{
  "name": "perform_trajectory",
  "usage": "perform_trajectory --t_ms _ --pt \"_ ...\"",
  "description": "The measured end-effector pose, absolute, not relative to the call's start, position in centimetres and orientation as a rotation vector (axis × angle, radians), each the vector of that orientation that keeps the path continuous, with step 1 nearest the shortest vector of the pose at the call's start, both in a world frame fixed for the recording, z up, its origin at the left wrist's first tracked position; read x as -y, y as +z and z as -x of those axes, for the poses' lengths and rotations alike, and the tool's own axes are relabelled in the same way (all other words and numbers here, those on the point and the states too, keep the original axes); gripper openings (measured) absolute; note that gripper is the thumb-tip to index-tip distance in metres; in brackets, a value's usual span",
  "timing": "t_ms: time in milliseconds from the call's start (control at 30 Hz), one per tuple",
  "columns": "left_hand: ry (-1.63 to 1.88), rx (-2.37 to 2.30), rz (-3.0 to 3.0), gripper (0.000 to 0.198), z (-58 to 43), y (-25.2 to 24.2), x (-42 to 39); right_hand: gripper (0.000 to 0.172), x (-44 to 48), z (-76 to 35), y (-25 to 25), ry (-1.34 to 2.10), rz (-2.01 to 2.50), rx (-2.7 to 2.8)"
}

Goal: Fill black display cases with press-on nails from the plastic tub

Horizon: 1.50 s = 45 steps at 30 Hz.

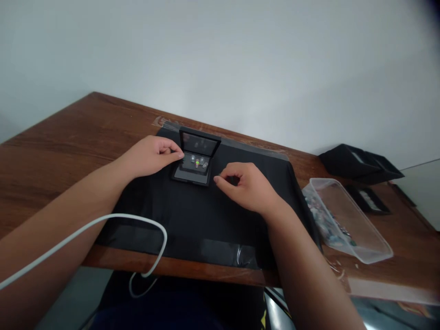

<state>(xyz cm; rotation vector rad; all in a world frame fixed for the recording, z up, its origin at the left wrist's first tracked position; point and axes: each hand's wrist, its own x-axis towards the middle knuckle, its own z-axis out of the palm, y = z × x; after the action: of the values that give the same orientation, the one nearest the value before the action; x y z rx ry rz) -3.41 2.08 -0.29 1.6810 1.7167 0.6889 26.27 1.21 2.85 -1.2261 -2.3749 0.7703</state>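
Observation:
A small black jewelry box [189, 177] stands with its clear-windowed lid [199, 143] raised. Inside, a dark insert [187, 166] carries several small shiny studs [197, 162], one with a yellow-green glint. My left hand [153, 155] has thumb and index finger pinched together at the box's left edge, near the hinge; whether they grip the rim or the insert is hard to see. Just right of the box, apart from it, my right hand [248, 187] is closed with thumb and index tips together. Anything between those tips is too small to make out.
A black mat [192, 215] is taped to the wooden table [68, 123]. On the right stand a clear plastic bin [360, 224] of small packets, a dark tray [369, 200] and black boxes [350, 160]. A white cable [137, 217] crosses in front of my left forearm.

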Motion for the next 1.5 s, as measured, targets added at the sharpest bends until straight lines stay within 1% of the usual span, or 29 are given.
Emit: perform_trajectory --t_ms 300,400,467,500,600,633,667,700,767,867,967,1067,1267,1500 --pt "0.720 -1.695 -1.820 0.028 2.6 -0.5 -2.1 0.026 -0.9 -25.7 3.0 0.812 1.270 2.419" --pt "0.737 -1.688 -1.805 0.029 2.8 -0.5 -1.9 0.026 -0.9 -25.6 2.5 0.872 1.180 2.385" --pt "0.777 -1.686 -1.795 0.030 2.9 -0.4 -1.6 0.025 -0.9 -25.5 2.0 0.974 1.063 2.302" --pt "0.807 -1.666 -1.800 0.032 3.0 -0.3 -1.4 0.025 -0.9 -25.4 1.8 1.041 1.007 2.244" --pt "0.880 -1.520 -1.847 0.052 2.8 0.1 -0.6 0.032 -0.8 -24.9 1.4 1.281 0.899 2.058" --pt "0.889 -1.442 -1.876 0.056 2.5 0.3 -0.3 0.035 -0.7 -24.7 1.4 1.366 0.883 2.006" --pt "0.890 -1.351 -1.908 0.056 2.1 0.5 0.1 0.039 -0.7 -24.5 1.3 1.451 0.870 1.957" --pt "0.894 -1.267 -1.940 0.050 1.6 0.7 0.4 0.042 -0.6 -24.3 1.3 1.530 0.855 1.906" --pt "0.900 -1.137 -1.964 0.032 0.6 1.0 1.0 0.048 -0.6 -23.9 1.3 1.666 0.832 1.797" --pt "0.957 -1.082 -1.946 0.035 -0.5 1.3 1.5 0.052 -0.6 -23.7 1.1 1.817 0.832 1.621" --pt "1.033 -1.061 -1.954 0.029 -0.9 1.3 1.6 0.051 -0.6 -23.8 0.8 1.899 0.795 1.506" --pt "1.079 -1.037 -1.956 0.025 -0.9 1.3 1.7 0.052 -0.5 -23.8 0.5 1.909 0.715 1.465" --pt "1.137 -0.978 -1.916 0.024 -1.4 0.8 2.0 0.051 -0.2 -23.8 0.4 1.917 0.631 1.443" --pt "1.175 -1.025 -1.897 0.031 -2.3 0.1 2.4 0.055 -0.1 -23.8 0.3 1.966 0.679 1.407"
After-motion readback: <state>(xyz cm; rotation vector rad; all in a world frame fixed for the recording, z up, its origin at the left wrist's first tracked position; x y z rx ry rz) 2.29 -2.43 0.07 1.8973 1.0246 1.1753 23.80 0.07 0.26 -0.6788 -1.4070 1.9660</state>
